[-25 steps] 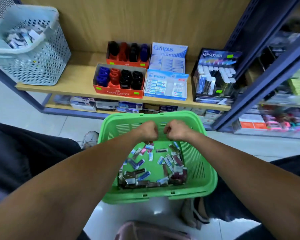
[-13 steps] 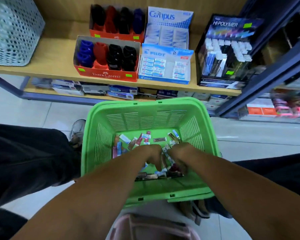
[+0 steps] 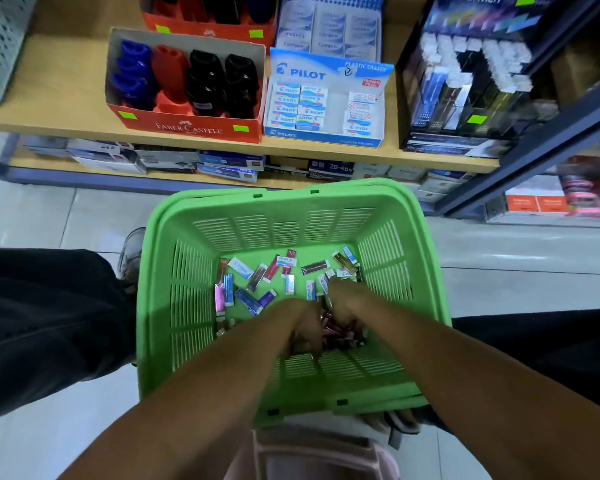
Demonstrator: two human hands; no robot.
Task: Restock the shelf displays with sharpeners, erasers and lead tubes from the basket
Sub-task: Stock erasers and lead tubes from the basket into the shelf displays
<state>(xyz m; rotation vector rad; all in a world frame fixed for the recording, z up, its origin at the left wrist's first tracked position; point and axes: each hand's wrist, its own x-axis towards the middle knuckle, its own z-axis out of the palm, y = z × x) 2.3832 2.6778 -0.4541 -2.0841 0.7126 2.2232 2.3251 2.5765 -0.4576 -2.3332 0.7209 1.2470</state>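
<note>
Green basket [image 3: 293, 202] sits on floor below the shelf, stock scattered inside. Left hand [image 3: 300, 329] and right hand [image 3: 343, 306] dig into near-side pile, likely gathering items; finger closure cannot be told. Pilot eraser box [image 3: 326, 133] shows a gap.

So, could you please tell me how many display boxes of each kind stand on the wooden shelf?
Sharpener boxes: 2, front box and back box
Eraser boxes: 2, Pilot box and Campus box
Lead displays: 1, Hi-Polymer display
Total: 5
</note>
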